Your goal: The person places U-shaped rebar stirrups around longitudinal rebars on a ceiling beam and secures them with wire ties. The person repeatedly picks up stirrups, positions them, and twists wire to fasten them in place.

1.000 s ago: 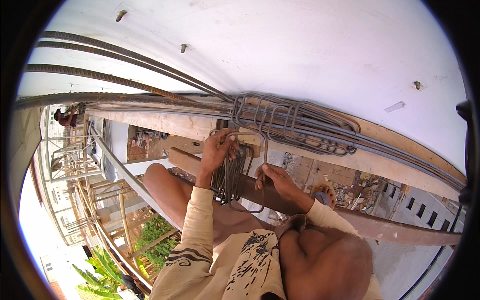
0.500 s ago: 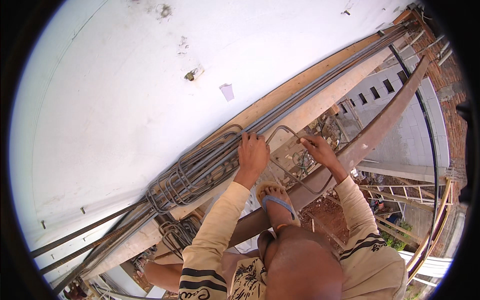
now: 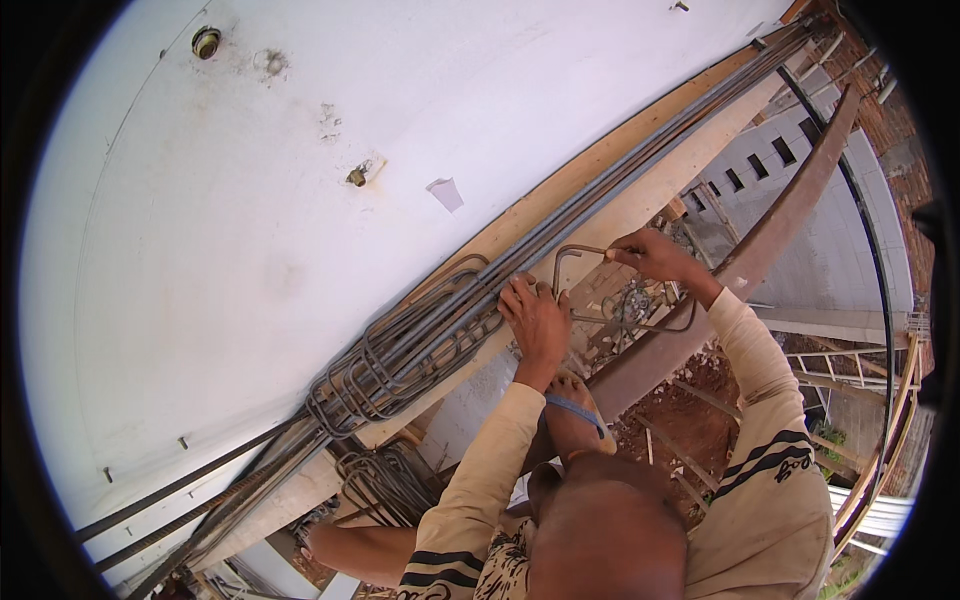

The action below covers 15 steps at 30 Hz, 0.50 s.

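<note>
Left hand (image 3: 540,322) touches bars (image 3: 620,190), grip unclear; right (image 3: 655,257) pinches a stirrup (image 3: 585,248) slanting lengthwise down-right.

Right of the long, curved reddish-brown beam (image 3: 770,238) lies a pale grey block surface (image 3: 835,230) with dark rectangular slots (image 3: 784,151), crossed by a thin black cable (image 3: 867,215). Reddish soil (image 3: 690,430) shows below the beam; a broad white wall (image 3: 250,250) spreads to its left.

A slim, dark metal stirrup (image 3: 584,247), bent into a rounded loop with a hooked end, is hanging tilted just beside long grey and brown steel bars (image 3: 640,165). The bars are lying bundled diagonally, passing through a cluster of similar loops (image 3: 400,365).
</note>
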Each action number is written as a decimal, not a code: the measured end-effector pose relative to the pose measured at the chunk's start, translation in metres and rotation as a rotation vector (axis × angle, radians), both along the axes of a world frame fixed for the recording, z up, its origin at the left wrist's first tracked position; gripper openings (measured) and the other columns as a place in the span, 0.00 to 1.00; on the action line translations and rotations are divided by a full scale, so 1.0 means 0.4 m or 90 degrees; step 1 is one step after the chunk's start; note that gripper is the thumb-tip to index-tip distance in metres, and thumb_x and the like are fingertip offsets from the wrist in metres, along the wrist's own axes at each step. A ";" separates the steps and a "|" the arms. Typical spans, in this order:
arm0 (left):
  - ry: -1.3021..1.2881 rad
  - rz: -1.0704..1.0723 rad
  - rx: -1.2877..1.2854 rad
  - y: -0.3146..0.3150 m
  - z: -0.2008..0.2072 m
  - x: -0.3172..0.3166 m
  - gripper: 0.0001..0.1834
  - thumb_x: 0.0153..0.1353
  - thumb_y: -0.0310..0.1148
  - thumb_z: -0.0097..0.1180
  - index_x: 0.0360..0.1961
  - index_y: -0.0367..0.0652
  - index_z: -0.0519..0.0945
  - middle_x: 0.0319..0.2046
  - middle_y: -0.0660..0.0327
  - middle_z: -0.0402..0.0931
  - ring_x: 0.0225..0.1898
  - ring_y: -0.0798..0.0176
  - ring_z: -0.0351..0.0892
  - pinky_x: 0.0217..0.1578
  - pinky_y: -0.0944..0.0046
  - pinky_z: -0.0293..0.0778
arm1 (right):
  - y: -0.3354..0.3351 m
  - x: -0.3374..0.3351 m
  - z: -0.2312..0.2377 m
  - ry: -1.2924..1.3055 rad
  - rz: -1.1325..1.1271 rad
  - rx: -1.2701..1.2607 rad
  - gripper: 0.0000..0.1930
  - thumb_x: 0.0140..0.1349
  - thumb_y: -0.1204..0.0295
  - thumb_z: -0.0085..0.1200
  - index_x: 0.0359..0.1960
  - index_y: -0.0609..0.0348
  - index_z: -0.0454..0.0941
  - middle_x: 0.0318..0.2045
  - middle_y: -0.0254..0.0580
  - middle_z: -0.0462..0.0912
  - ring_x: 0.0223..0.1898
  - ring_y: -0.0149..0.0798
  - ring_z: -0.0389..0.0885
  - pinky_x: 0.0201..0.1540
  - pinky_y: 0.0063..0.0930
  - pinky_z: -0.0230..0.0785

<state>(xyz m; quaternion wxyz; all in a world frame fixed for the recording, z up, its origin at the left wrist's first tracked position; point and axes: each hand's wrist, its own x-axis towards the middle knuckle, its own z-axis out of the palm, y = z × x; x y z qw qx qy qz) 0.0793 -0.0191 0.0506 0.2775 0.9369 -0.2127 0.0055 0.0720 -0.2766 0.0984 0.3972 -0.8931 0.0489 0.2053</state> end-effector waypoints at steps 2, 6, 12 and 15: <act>0.004 0.000 0.002 0.009 -0.003 0.000 0.17 0.61 0.38 0.69 0.35 0.30 0.86 0.51 0.51 0.65 0.56 0.46 0.58 0.58 0.41 0.55 | 0.006 -0.012 0.001 0.023 -0.025 0.003 0.20 0.73 0.54 0.55 0.45 0.60 0.88 0.34 0.53 0.88 0.38 0.45 0.86 0.44 0.39 0.75; 0.000 -0.026 0.005 0.028 0.001 0.019 0.18 0.61 0.40 0.68 0.33 0.31 0.87 0.50 0.52 0.67 0.56 0.46 0.59 0.57 0.42 0.56 | 0.022 -0.037 -0.021 -0.019 -0.039 0.011 0.20 0.73 0.54 0.55 0.45 0.60 0.88 0.34 0.53 0.87 0.37 0.44 0.85 0.45 0.38 0.74; -0.060 -0.095 0.014 0.000 0.006 0.073 0.18 0.61 0.39 0.67 0.36 0.30 0.87 0.50 0.49 0.68 0.55 0.46 0.62 0.58 0.42 0.57 | 0.015 -0.053 -0.049 -0.041 -0.109 0.007 0.22 0.73 0.53 0.54 0.45 0.62 0.87 0.36 0.53 0.87 0.39 0.45 0.85 0.46 0.38 0.74; -0.131 -0.094 0.021 -0.035 0.004 0.109 0.17 0.61 0.38 0.67 0.37 0.30 0.87 0.50 0.49 0.68 0.57 0.46 0.61 0.57 0.42 0.59 | 0.000 -0.051 -0.041 -0.075 -0.150 0.028 0.22 0.73 0.54 0.54 0.44 0.63 0.86 0.34 0.51 0.87 0.37 0.41 0.83 0.45 0.37 0.73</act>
